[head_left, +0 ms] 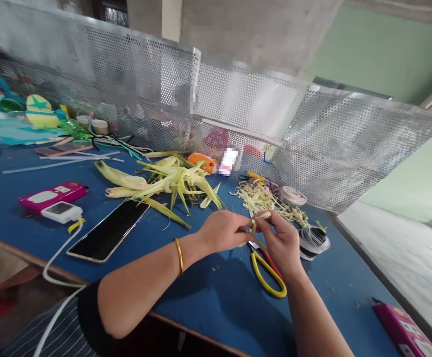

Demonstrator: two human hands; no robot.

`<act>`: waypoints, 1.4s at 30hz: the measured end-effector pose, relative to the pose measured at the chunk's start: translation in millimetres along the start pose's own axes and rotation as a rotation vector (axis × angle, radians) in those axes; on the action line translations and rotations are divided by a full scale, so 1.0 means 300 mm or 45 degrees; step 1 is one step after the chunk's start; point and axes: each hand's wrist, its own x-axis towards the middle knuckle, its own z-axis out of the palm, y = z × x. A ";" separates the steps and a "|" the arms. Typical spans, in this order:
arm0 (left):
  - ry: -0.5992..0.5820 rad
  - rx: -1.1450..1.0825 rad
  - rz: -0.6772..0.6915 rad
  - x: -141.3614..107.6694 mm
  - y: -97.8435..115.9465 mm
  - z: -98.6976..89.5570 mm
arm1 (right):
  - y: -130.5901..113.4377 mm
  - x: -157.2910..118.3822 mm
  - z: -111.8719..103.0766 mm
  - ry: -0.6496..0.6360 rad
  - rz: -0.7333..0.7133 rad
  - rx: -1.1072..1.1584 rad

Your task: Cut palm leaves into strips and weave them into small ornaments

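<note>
My left hand (223, 230), with a gold bangle on its wrist, is closed in a pinch on a narrow strip of corn husk (265, 215). The same strip is pinched by my right hand (280, 243), its fingertips close to those of my left. The fingers partly hide the strip between the two hands. Under them on the blue table lies a pair of scissors (270, 281) with yellow and red handles, its blades mostly covered. Beyond my hands spreads a pile of cut husk shreds (262, 198). Larger corn husks (178, 178) are heaped to the left.
A black-screened phone (107, 230), a white device with a cable (61, 212) and a magenta case (55, 194) lie left. A roll of striped cord (313, 240) sits beside my right hand. Another magenta case (405, 329) is near the right edge. A perforated metal screen (238, 94) stands behind.
</note>
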 end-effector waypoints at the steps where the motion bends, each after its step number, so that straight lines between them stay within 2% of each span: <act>1: -0.025 -0.040 -0.011 0.001 0.000 0.007 | 0.000 -0.001 0.001 -0.016 -0.008 0.002; 5: -0.153 -0.319 -0.109 0.006 -0.008 0.035 | 0.003 -0.009 0.008 -0.030 -0.037 0.017; 7: -0.164 -0.381 -0.178 0.006 -0.009 0.040 | 0.006 -0.014 0.010 0.018 -0.048 0.000; 11: 0.030 -0.316 -0.344 0.005 -0.011 0.027 | 0.002 -0.023 0.010 0.195 -0.102 -0.131; 15: 0.197 -0.401 -0.465 0.012 -0.030 0.025 | -0.008 -0.028 0.021 0.309 -0.209 -0.360; 17: 0.232 -0.581 -0.535 0.019 -0.038 0.035 | -0.010 -0.029 0.033 0.295 -0.292 -0.469; 21: 0.195 -1.160 -0.712 0.028 -0.028 0.050 | -0.012 -0.028 0.062 0.226 -0.479 -0.638; 24: 0.164 -1.429 -0.804 0.030 -0.009 0.043 | -0.013 -0.028 0.074 0.204 -0.514 -0.705; 31: 0.118 -1.754 -0.856 0.033 0.003 0.019 | -0.004 -0.034 0.080 0.200 -0.432 -0.830; 38: 0.202 -1.794 -0.782 0.033 -0.010 0.039 | -0.015 -0.031 0.088 0.085 -0.523 -0.978; 42: 0.195 -1.834 -0.776 0.029 -0.021 0.050 | -0.015 -0.032 0.093 0.089 -0.571 -0.985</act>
